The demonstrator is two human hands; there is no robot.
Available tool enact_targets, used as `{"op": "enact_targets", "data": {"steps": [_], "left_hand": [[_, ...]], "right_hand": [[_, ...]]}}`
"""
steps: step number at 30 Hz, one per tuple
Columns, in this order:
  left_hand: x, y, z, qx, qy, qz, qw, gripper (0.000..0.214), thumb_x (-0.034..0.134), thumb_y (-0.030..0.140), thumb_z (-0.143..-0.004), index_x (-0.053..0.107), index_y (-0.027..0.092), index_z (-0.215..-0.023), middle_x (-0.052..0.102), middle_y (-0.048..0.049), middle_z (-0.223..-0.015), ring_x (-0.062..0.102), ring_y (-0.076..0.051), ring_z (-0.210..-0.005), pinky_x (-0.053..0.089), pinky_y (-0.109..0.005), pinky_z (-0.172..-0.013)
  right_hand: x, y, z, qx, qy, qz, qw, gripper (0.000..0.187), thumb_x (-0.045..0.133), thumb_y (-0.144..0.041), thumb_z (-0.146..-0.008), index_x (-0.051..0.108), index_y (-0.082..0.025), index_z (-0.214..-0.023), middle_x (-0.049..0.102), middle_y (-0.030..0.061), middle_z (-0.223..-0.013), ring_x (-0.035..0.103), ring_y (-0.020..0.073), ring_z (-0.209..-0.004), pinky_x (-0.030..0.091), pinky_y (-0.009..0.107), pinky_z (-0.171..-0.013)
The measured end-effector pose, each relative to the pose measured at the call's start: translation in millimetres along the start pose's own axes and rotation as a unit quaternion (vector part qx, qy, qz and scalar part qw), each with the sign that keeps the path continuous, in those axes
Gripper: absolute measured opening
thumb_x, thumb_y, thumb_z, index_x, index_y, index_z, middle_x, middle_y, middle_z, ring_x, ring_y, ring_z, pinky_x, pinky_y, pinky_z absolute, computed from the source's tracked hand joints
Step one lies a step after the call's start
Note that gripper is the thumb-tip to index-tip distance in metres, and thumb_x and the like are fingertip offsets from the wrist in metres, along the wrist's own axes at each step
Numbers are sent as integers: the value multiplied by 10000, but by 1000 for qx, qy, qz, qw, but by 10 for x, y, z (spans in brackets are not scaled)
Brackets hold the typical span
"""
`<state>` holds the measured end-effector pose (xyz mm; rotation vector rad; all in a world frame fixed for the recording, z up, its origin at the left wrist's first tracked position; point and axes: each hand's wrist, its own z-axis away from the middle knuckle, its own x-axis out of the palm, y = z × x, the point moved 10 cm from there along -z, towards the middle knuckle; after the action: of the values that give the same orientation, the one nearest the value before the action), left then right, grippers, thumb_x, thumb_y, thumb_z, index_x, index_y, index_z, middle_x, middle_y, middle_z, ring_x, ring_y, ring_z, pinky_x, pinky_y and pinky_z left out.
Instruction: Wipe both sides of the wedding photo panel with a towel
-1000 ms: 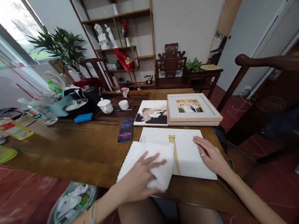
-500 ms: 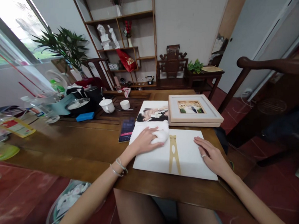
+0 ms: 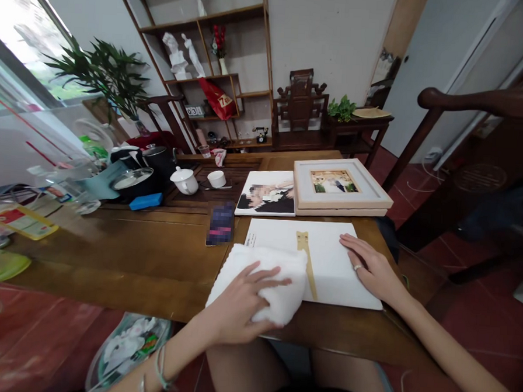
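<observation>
My left hand [image 3: 247,300] presses on a folded white towel [image 3: 235,265], fingers over its top and thumb at the lower edge. The towel covers the lower left part of a white board [image 3: 336,270] and overlaps the table's front edge. A gold stand leg [image 3: 305,248] is fixed to the board's face, and the towel hides part of it. My right hand [image 3: 371,269], with a ring on one finger, lies flat on the board's right edge, fingers stretched out and holding nothing.
Behind the board lie a photo print [image 3: 265,202] and stacked picture frames [image 3: 340,209]. A phone [image 3: 220,223] rests to the left. Farther left are a teapot [image 3: 184,181], a white cup [image 3: 217,179], a blue sponge [image 3: 146,201] and bottles. A bin [image 3: 126,347] stands below the table.
My left hand has drawn the towel toward me, from the board's upper left to its front edge, uncovering the upper left corner. My right hand stays in place.
</observation>
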<state>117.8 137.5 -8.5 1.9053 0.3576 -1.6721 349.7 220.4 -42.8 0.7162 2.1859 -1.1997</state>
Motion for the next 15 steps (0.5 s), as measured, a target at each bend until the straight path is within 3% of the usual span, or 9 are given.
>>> {"op": "enact_targets", "data": {"steps": [9,12,15], "left_hand": [[-158,-788,-638,-97,92,-44,990,368,516,463,-913,717,165,-838,516,-75,-1382,405,-277,-1334,250,-517,-1125],[-172,-874,-696,-115,110,-58,985,417,484,480,-926,721,138,-897,529,-113,-1365,417,-282,-1325,259,-520,-1121],[-132,-759,-656,-102,95,-52,989,400,474,460,-933,725,154,-870,527,-88,-1370,391,-278,-1344,239,-520,-1132]], "right_hand": [[-7,-24,-7,-3,-2,-1,1000,346,445,-218,-890,634,-222,-1179,636,95,-1261,554,257,-1225,424,532,-1061],[-12,-34,-9,-4,-1,0,1000,348,450,-209,-887,632,-221,-1184,633,95,-1265,552,256,-1228,424,528,-1062],[-22,-35,-12,0,2,-4,1000,349,459,-207,-882,637,-236,-1181,638,82,-1260,559,257,-1220,424,526,-1063]]}}
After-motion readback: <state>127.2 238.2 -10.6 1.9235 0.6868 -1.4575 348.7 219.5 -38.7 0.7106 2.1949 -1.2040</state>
